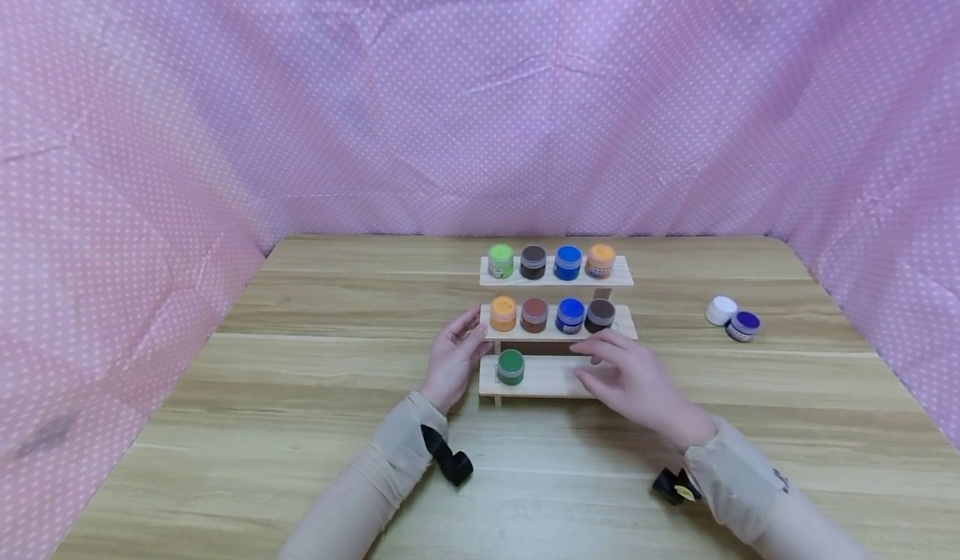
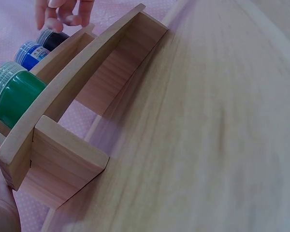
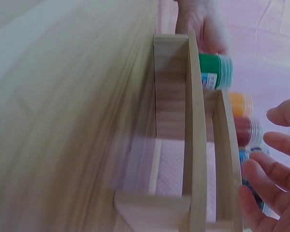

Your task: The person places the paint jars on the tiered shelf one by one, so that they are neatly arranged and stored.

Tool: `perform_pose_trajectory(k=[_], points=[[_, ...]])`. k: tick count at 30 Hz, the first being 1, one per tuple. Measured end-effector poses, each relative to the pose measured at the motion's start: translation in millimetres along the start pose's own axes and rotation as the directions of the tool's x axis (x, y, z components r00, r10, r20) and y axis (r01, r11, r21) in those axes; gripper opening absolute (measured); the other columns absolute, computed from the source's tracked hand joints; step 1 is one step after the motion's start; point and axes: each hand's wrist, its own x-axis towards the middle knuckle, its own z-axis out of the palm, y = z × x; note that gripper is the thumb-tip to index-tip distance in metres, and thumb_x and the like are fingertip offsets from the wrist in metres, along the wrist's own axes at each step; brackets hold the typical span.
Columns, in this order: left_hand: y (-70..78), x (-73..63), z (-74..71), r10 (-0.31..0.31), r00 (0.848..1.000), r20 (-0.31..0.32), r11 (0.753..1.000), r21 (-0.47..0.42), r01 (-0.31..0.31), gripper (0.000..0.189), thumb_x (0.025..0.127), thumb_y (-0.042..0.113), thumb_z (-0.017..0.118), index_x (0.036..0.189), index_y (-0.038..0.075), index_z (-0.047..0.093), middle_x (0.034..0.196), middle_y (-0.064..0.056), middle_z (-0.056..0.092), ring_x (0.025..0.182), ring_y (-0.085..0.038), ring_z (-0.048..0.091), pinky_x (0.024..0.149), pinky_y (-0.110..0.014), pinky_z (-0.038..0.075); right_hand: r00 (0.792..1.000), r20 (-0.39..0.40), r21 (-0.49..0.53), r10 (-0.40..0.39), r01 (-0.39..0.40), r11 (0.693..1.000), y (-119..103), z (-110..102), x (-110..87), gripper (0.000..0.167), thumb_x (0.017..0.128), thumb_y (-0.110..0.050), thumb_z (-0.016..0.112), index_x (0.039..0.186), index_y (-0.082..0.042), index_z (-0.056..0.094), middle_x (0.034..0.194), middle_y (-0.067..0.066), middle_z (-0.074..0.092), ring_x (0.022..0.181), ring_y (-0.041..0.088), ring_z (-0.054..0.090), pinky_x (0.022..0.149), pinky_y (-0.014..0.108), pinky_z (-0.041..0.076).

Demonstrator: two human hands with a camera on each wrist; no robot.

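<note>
A three-tier wooden rack point(image 1: 551, 387) stands in the middle of the table. My left hand point(image 1: 452, 358) holds its left end beside the middle shelf, thumb on the near side. A green paint jar point(image 1: 511, 367) sits at the left of the bottom shelf. Over the right part of that shelf hovers my right hand point(image 1: 630, 381), fingers loosely bent and nothing between them. Its fingertips are just below a dark brown jar point(image 1: 600, 316) on the middle shelf. Left of that jar stand a blue jar point(image 1: 570, 317), a reddish-brown jar point(image 1: 535, 316) and an orange jar point(image 1: 503, 314).
On the top shelf are a light green jar point(image 1: 501, 262), a dark jar point(image 1: 533, 262), a blue jar point(image 1: 567, 263) and an orange jar point(image 1: 600, 262). Right of the rack, a white jar point(image 1: 722, 311) touches a purple jar point(image 1: 743, 326). Pink dotted cloth point(image 1: 480, 127) hangs behind the table.
</note>
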Motion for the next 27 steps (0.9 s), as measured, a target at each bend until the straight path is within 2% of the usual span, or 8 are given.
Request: perform_pose_trajectory(k=[6,12,16,22,27], points=[[-0.3,0.0,0.2,-0.009,1.000,0.006,1.000,0.003,0.009,0.043,0.095,0.000,0.051,0.138,-0.001,0.044,0.114,-0.006,0.048,0.091,-0.006,0.056,0.079,-0.016,0.054,0.999,-0.034,-0.028,0.013,-0.014,1.000,10.4,-10.4,-9.5,0.031,0.074,-0.004,0.077,0.104,-0.006,0.068,0.095,0.002,0.064,0.076,0.014,0.060,0.055,0.022,0.053],[-1.0,0.7,-0.2,-0.004,1.000,0.012,1.000,-0.001,0.004,0.043,0.095,0.000,0.050,0.138,-0.001,0.043,0.115,-0.007,0.048,0.091,-0.006,0.056,0.079,-0.016,0.054,0.995,-0.075,-0.059,0.060,-0.064,0.996,19.3,-24.3,-18.2,0.029,0.073,-0.001,0.076,0.101,-0.006,0.068,0.096,0.005,0.066,0.078,0.014,0.057,0.045,0.015,0.042],[-1.6,1.0,-0.7,-0.007,1.000,0.009,1.000,-0.002,0.007,0.044,0.095,0.000,0.050,0.138,-0.001,0.044,0.114,-0.006,0.048,0.090,-0.006,0.056,0.079,-0.016,0.054,0.992,-0.102,-0.108,0.075,-0.086,0.990,26.8,-33.6,-23.8,0.031,0.072,0.001,0.076,0.101,-0.006,0.068,0.097,0.007,0.066,0.078,0.015,0.057,0.047,0.015,0.043],[-2.6,1.5,-1.2,-0.004,1.000,0.008,1.000,-0.001,0.004,0.043,0.095,0.001,0.051,0.138,-0.001,0.044,0.113,-0.006,0.048,0.090,-0.006,0.056,0.079,-0.016,0.054,0.981,-0.187,-0.163,0.060,-0.091,0.982,41.5,-45.2,-32.4,0.037,0.066,0.005,0.077,0.101,-0.004,0.069,0.094,0.007,0.068,0.076,0.013,0.056,0.051,0.011,0.042],[-2.5,2.5,-1.3,-0.009,1.000,-0.001,1.000,0.001,0.009,0.043,0.095,0.003,0.052,0.138,0.000,0.045,0.113,-0.005,0.048,0.091,-0.006,0.056,0.080,-0.017,0.054,0.980,-0.185,-0.189,0.067,-0.103,0.977,49.1,-51.1,-38.3,0.037,0.066,0.004,0.077,0.102,-0.003,0.069,0.092,0.007,0.067,0.075,0.015,0.057,0.053,0.010,0.043]])
